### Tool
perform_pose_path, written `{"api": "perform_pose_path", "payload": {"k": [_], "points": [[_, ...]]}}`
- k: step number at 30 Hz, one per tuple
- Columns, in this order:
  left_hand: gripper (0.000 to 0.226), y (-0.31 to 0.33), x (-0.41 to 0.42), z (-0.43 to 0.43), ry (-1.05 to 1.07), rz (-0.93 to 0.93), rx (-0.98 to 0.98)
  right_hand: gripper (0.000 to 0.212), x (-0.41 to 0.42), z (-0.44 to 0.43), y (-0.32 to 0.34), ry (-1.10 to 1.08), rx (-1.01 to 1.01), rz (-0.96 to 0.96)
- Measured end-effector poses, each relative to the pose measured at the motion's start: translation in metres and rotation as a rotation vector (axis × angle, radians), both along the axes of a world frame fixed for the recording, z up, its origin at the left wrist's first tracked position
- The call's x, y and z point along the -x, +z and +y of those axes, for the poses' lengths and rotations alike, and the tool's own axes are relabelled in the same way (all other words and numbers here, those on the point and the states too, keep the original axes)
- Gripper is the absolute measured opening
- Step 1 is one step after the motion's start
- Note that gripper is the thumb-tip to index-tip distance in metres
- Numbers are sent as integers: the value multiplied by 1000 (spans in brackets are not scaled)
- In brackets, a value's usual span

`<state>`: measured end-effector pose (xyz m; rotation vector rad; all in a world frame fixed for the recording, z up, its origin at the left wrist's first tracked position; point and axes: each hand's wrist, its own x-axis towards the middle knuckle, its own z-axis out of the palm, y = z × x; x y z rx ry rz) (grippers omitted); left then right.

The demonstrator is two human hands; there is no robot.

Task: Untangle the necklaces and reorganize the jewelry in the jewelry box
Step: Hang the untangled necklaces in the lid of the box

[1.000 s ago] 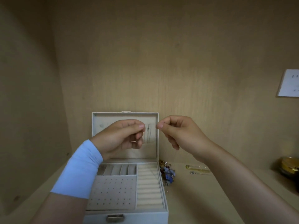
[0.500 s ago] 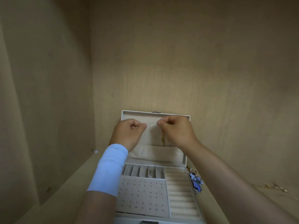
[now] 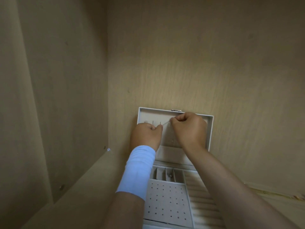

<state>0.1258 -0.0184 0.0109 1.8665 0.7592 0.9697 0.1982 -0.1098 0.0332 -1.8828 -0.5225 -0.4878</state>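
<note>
Head view: a thin silvery necklace (image 3: 165,123) is being held taut between both hands in front of the upright lid (image 3: 153,115) of the jewelry box (image 3: 166,200). Its long axis is running left to right, rising slightly toward the right. One end is being pinched by the curled fingers of the left hand (image 3: 146,136), the other by the fingertips of the right hand (image 3: 189,129). Only the short stretch between the hands is being shown; the rest is being hidden behind the knuckles, and the links are too fine to be made out.

The box is pale and rectangular, lined with soft beige fabric, and is being carried by a wooden shelf (image 3: 79,195), its lid leaning against the far wall. A small metal clasp (image 3: 177,110) is being shown on the lid's top edge, and a fabric pocket (image 3: 170,154) along its lower part. Inside the tray, a flat panel dotted with holes (image 3: 165,210) is lying near, narrow compartments (image 3: 162,174) beyond it, and ribbed ring rolls (image 3: 201,202) to the right. A tiny item (image 3: 169,175) in one compartment is too small to be identified. The near edge of the box is being cut off by the frame. A light blue sleeve (image 3: 137,171) is being worn on the left wrist.
</note>
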Motion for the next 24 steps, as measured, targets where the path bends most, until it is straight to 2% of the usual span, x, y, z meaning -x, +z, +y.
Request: {"api": "perform_pose_path", "payload": {"k": [4, 8, 11, 13, 16, 20, 22, 24], "points": [[36, -3, 0, 1, -43, 83, -23, 13, 2, -4, -4, -12, 101, -18], [30, 3, 5, 5, -248, 170, 44, 13, 3, -12, -13, 41, 202, 8], [26, 9, 11, 8, -410, 258, 88, 13, 5, -22, -16, 184, 254, 151], [24, 11, 14, 7, -456, 323, 77, 14, 10, -27, -15, 294, 224, 283], [21, 13, 18, 5, -517, 395, 90, 22, 11, -30, -19, 369, 219, 350], [20, 18, 27, 4, -662, 529, 67, 36, 19, -36, -21, 645, 31, 640], [21, 20, 32, 4, -702, 569, 77, 28, 18, -38, -21, 677, 5, 620], [21, 21, 35, 5, -683, 551, 92, 18, 14, -40, -20, 618, 34, 537]]}}
